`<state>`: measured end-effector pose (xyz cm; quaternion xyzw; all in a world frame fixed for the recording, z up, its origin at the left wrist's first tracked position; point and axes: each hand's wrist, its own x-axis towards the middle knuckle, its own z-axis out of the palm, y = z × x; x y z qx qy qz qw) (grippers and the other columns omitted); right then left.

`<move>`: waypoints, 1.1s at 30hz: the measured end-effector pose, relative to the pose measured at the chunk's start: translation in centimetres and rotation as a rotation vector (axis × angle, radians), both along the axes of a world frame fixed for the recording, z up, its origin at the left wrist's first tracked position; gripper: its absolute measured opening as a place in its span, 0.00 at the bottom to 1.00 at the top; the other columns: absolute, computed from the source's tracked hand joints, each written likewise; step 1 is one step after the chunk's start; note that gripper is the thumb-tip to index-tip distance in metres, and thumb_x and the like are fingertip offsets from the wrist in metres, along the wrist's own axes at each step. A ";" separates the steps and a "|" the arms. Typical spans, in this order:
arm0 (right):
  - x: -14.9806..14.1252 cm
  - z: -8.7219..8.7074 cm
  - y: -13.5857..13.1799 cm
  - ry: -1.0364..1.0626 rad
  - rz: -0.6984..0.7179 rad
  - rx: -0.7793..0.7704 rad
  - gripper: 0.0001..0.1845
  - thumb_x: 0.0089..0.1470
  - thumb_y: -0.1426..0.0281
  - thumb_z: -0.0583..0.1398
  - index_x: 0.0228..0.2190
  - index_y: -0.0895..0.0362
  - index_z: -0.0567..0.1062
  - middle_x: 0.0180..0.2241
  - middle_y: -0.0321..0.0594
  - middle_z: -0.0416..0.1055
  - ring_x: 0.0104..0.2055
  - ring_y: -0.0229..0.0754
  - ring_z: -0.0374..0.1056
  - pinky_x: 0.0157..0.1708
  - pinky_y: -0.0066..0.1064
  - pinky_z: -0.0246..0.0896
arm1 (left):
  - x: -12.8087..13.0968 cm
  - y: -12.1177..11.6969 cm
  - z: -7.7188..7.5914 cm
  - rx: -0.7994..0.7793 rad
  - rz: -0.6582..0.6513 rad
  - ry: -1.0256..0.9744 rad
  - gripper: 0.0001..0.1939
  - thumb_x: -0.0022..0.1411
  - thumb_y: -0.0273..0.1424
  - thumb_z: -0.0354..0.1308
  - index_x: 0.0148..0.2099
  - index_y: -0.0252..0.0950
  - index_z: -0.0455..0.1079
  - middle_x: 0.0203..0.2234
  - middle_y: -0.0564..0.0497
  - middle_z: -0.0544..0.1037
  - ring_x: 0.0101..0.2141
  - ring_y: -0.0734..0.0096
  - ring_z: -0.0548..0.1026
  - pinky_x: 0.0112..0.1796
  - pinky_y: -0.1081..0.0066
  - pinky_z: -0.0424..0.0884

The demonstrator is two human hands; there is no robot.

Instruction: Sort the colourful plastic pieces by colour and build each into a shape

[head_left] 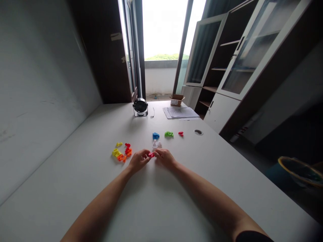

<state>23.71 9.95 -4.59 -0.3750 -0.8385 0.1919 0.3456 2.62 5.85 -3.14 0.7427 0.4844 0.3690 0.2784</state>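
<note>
Between the fingertips of my left hand (139, 160) and my right hand (165, 158) is a small pinkish-red plastic piece (151, 155). Both hands are closed on it, low over the white table; its exact shape is partly covered by the fingers. Just beyond them sit white plastic pieces (156, 144). Farther back are a blue piece (155, 135), a green piece (169, 134) and a small red piece (181, 133). Left of my left hand lies a loose group of yellow pieces (116, 153), orange pieces (120, 157) and red pieces (127, 145).
At the table's far side stand a round black fan-like device (140, 106) and an open cardboard box (176, 100). Papers (183, 112) lie before the box. A cable hole (198, 132) is near the right edge. A wall (45, 67) borders the left; cabinets (227, 74) stand right.
</note>
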 end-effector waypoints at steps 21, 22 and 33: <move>0.4 0.8 -0.6 -0.100 0.139 0.168 0.11 0.66 0.63 0.57 0.47 0.52 0.74 0.38 0.41 0.77 0.34 0.39 0.71 0.38 0.29 0.62 | -0.8 1.0 -0.9 -0.064 0.013 -0.011 0.09 0.60 0.33 0.54 0.39 0.36 0.73 0.27 0.54 0.75 0.29 0.70 0.70 0.31 0.74 0.64; 0.4 0.8 -0.6 -0.107 0.140 0.182 0.11 0.66 0.62 0.57 0.46 0.52 0.74 0.38 0.41 0.76 0.34 0.39 0.71 0.38 0.29 0.62 | -0.8 0.9 -0.8 -0.070 0.011 -0.004 0.10 0.60 0.34 0.53 0.39 0.36 0.73 0.27 0.54 0.75 0.29 0.70 0.69 0.31 0.74 0.63; 0.6 0.9 -0.5 -0.176 0.155 0.271 0.11 0.67 0.65 0.55 0.46 0.54 0.74 0.38 0.45 0.77 0.39 0.44 0.71 0.41 0.32 0.62 | -0.5 0.8 -0.5 -0.064 0.014 0.037 0.14 0.65 0.37 0.50 0.36 0.36 0.73 0.26 0.54 0.75 0.28 0.70 0.70 0.30 0.74 0.63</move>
